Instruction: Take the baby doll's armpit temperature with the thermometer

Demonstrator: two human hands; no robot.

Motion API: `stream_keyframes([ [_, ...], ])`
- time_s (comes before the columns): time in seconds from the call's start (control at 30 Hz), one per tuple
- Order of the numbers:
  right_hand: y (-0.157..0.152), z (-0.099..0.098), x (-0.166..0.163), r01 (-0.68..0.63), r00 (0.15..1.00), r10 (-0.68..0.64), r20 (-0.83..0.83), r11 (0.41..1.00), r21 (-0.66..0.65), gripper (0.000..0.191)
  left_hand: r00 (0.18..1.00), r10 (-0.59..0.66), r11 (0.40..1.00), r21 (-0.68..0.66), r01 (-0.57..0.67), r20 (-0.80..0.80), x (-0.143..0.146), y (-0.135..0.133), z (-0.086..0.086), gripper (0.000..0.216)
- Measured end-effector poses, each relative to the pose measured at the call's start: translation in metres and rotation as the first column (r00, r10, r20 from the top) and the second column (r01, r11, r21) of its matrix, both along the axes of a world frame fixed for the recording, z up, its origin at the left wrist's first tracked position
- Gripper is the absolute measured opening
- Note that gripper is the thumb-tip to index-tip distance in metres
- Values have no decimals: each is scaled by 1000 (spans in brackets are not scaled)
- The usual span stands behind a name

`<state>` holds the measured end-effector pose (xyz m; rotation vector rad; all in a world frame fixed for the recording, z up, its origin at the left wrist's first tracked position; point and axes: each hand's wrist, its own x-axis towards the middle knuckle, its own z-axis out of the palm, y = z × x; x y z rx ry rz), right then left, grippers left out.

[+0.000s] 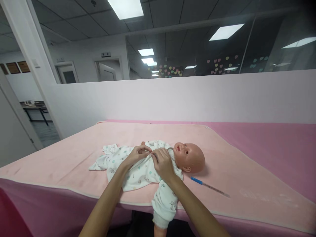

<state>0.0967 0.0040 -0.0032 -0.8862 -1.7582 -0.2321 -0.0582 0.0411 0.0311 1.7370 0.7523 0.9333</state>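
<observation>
A baby doll (192,157) lies on its back, its head toward the right. It wears a white patterned shirt (145,172) and matching trousers (114,161). My left hand (138,154) has its fingers pinched on the shirt front at the chest. Close beside it, my right hand (161,161) grips the same front with bent fingers. What lies between the fingertips is mostly hidden. One sleeved arm of the doll (165,202) hangs over the near edge. On the right, below the doll's head, rests a thermometer (209,187) with a blue end.
A peach blanket (247,177) lies over a pink cover (276,148) on the table. Behind it runs a low white wall (185,100) with glass above. To the left, a doorway shows a desk (37,108) in another room.
</observation>
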Motion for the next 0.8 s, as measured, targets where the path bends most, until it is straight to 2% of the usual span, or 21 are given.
stream_keyframes([
  [0.1,1,-1,0,-11,1000,10,-22,999,-30,17,1000,-27,1000,3,27,-3,0,-1,2,26],
  [0.23,1,-2,1,-37,998,35,-47,998,-41,17,996,-84,996,34,84,-13,1,-4,1,38],
  [0.5,1,-3,1,-57,994,54,-95,998,-32,16,991,59,976,217,-32,-118,3,-7,-5,24],
  [0.8,-1,-3,1,-73,992,69,-105,997,-33,17,998,32,990,139,-24,-52,1,-4,-8,28],
])
